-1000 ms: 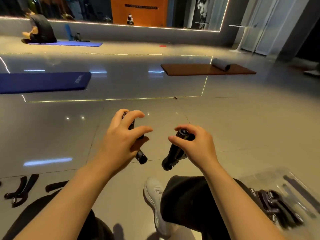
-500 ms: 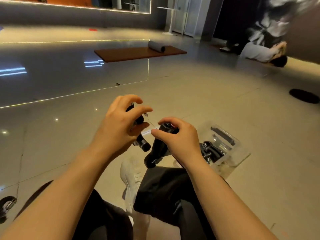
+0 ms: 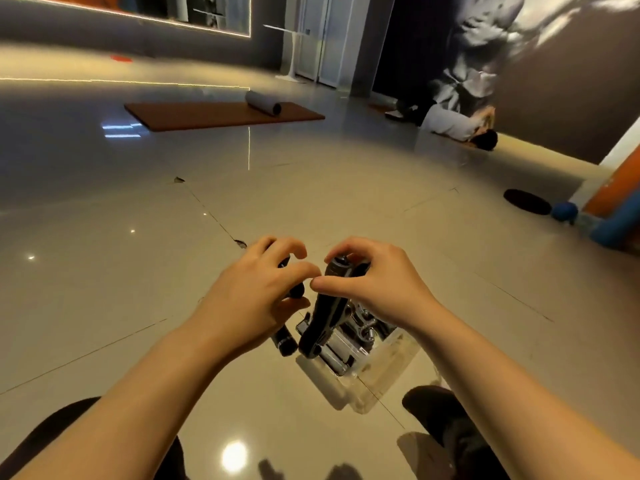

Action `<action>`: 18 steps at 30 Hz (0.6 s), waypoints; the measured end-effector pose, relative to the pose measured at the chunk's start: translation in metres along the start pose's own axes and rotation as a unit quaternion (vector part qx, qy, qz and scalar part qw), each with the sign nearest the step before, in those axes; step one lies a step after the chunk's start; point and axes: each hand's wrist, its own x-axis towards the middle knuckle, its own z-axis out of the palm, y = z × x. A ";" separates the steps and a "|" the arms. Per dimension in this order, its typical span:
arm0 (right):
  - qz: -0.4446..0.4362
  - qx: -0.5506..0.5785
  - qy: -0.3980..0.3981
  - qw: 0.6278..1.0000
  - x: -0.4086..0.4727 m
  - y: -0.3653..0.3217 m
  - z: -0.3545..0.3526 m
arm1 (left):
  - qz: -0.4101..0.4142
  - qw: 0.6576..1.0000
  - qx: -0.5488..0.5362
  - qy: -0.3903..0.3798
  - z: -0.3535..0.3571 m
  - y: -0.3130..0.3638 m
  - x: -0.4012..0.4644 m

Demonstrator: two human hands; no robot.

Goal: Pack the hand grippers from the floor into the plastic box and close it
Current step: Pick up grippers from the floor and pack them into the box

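Above clear plastic box (image 3: pixel 374 382): both hands grip black hand gripper (image 3: pixel 323 317).

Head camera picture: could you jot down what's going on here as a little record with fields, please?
setting: shiny tiled floor of a gym room
left hand: fingers curled round a black hand gripper
right hand: grips a second black hand gripper, held above the box
plastic box: clear, open, on the floor beneath the hands, metal and black parts already inside
background: brown mat with a rolled grey mat on it; another person lying on the floor
task stage: both grippers in hand, box not yet closed
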 end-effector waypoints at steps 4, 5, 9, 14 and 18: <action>0.052 0.041 0.023 0.998 0.017 0.068 -0.009 | 0.029 0.999 0.030 -0.028 0.028 -0.002 0.031; 0.071 0.052 0.031 0.996 0.022 0.086 -0.011 | 0.029 0.999 0.032 -0.033 0.036 -0.004 0.038; 0.125 0.028 0.037 0.991 0.043 0.139 -0.014 | 0.043 0.995 0.039 -0.085 0.076 -0.010 0.065; 0.027 -0.197 -0.070 0.978 0.060 0.156 -0.033 | 0.078 0.978 0.101 -0.165 0.118 -0.029 0.088; 0.048 -0.223 -0.135 0.964 0.072 0.178 -0.048 | 0.070 0.978 0.088 -0.175 0.139 -0.039 0.109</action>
